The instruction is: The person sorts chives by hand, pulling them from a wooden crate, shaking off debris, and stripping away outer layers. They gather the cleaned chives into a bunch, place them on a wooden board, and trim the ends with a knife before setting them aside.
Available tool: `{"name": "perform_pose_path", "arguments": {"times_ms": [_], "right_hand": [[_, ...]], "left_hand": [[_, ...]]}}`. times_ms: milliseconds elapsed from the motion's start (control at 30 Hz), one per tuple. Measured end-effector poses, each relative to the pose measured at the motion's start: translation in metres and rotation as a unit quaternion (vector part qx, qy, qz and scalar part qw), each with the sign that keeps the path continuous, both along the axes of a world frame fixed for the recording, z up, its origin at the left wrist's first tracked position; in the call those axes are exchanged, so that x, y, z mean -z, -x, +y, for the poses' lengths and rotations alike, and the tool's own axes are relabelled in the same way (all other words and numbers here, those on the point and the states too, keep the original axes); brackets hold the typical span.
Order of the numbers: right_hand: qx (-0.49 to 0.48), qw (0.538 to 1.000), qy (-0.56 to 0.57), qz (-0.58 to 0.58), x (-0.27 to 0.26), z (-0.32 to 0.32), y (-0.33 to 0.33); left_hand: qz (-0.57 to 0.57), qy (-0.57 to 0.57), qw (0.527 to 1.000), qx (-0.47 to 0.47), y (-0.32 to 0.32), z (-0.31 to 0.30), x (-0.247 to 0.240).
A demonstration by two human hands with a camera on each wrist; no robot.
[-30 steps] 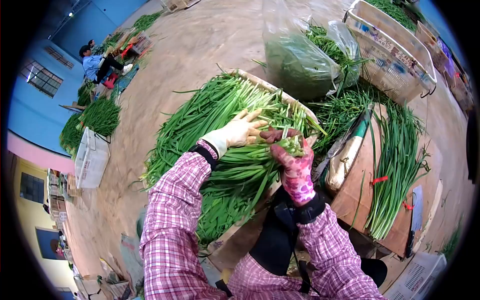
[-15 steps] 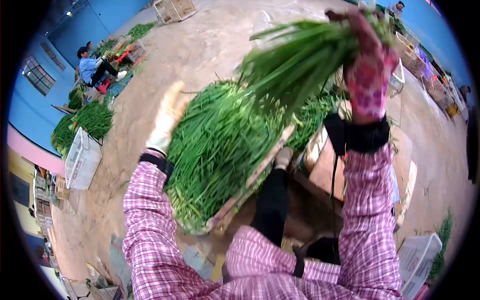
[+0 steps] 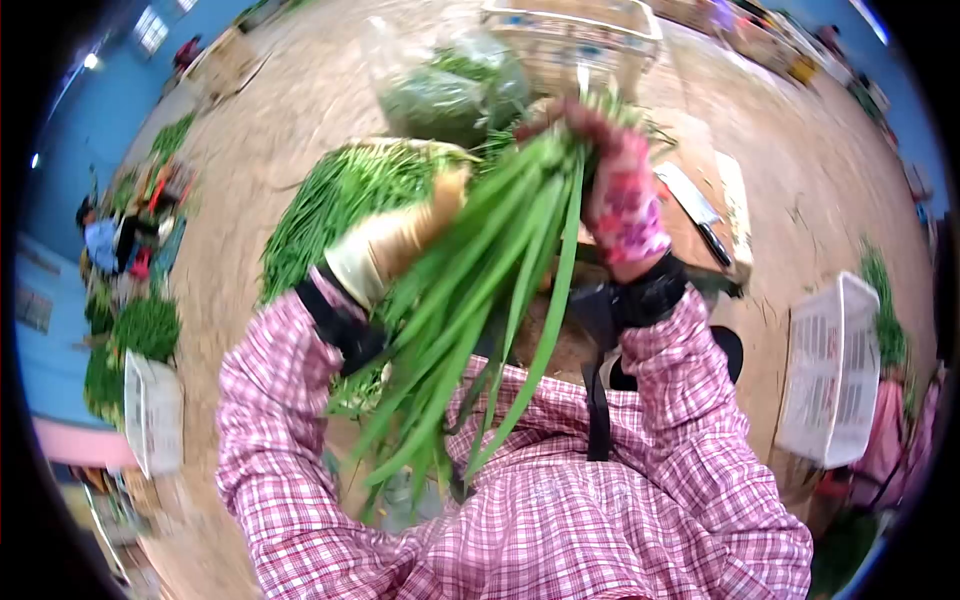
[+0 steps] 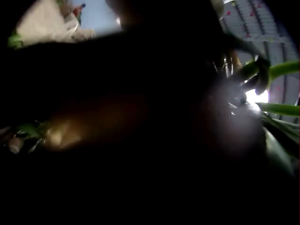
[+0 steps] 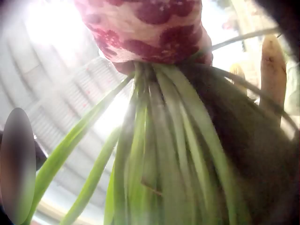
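My right hand (image 3: 615,180), in a pink-and-red patterned glove, grips a bunch of chive-like greens (image 3: 490,280) near its pale stem end. Long flat leaves fan down from the fist toward my lap, and the right wrist view shows them (image 5: 154,140) spreading below the glove. In a pale, yellowish glove, my left hand (image 3: 400,235) is raised at the left side of the bunch. Its straight fingers (image 5: 273,65) point up behind the leaves in the right wrist view. The left wrist view is mostly dark, with a few green stalks (image 4: 281,109) at its right.
A heap of the same greens (image 3: 325,215) lies in front, left of the bunch. Behind it stand a clear plastic bag (image 3: 450,95) of greens and a large crate (image 3: 575,50). A knife (image 3: 695,205) rests on a board at right. A white basket (image 3: 830,370) stands further right.
The right hand lifted the bunch from the heap, swung it up to the right, then brought it back before the chest, leaves downward. The left hand left the heap and came beside the bunch.
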State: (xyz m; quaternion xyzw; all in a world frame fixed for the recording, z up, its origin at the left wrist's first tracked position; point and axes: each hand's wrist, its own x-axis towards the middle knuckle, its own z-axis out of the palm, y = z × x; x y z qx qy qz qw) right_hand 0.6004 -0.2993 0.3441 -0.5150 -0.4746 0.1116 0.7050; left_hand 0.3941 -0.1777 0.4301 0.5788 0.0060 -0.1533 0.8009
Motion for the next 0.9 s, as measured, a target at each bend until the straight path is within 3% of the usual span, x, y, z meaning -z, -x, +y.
{"name": "perform_pose_path", "arguments": {"times_ms": [67,100,167,200,233,300,367,433,500,533,633,667,733,767,800,833,900], "right_hand": [[-0.027,0.978,0.03,0.205,0.048,-0.055,0.015],[-0.02,0.961,0.043,0.273,0.066,-0.076,0.022],[-0.008,0.907,0.047,0.419,0.107,-0.091,0.037],[-0.033,0.865,-0.027,0.5,0.135,-0.097,0.042],[-0.008,0.885,0.013,0.466,0.15,-0.106,0.048],[0.016,0.881,0.03,0.472,0.173,-0.122,0.055],[-0.012,0.797,0.003,0.604,0.218,-0.129,0.054],[0.013,0.769,-0.016,0.639,0.256,-0.137,0.04],[0.005,0.708,-0.086,0.701,0.269,-0.145,0.032],[0.032,0.725,-0.052,0.686,0.279,-0.149,0.024],[0.048,0.682,-0.063,0.727,0.298,-0.147,0.006],[0.067,0.708,-0.049,0.702,0.304,-0.148,0.002],[0.06,0.686,-0.06,0.722,0.31,-0.147,-0.005],[0.055,0.676,-0.064,0.732,0.31,-0.147,-0.008],[-0.031,0.623,-0.069,0.778,0.308,-0.152,-0.013],[-0.029,0.657,-0.053,0.752,0.311,-0.155,-0.015],[-0.085,0.652,-0.089,0.748,0.334,-0.165,-0.024]], "left_hand": [[0.083,0.099,0.991,0.037,0.008,-0.046,0.047],[0.118,0.102,0.988,0.003,0.015,-0.068,0.074],[0.191,0.11,0.972,-0.076,0.027,-0.075,0.118],[0.16,0.134,0.976,-0.057,0.02,-0.083,0.144],[0.13,0.16,0.978,-0.038,0.013,-0.092,0.17],[0.2,0.128,0.968,-0.083,0.019,-0.109,0.179],[0.284,0.165,0.941,-0.085,0.018,-0.12,0.176],[0.293,0.118,0.943,-0.109,0.004,-0.139,0.197],[0.295,0.081,0.945,-0.114,-0.008,-0.155,0.214],[0.292,0.052,0.947,-0.123,-0.013,-0.163,0.219],[0.317,0.036,0.94,-0.125,-0.024,-0.169,0.221],[0.322,0.022,0.939,-0.118,-0.028,-0.172,0.224],[0.332,-0.006,0.938,-0.102,-0.038,-0.174,0.223],[0.294,-0.087,0.949,-0.081,-0.041,-0.166,0.223],[0.256,-0.168,0.95,-0.061,-0.039,-0.148,0.222],[0.221,-0.247,0.943,-0.042,-0.031,-0.128,0.219],[0.233,-0.29,0.901,-0.221,-0.007,-0.081,0.2]]}}
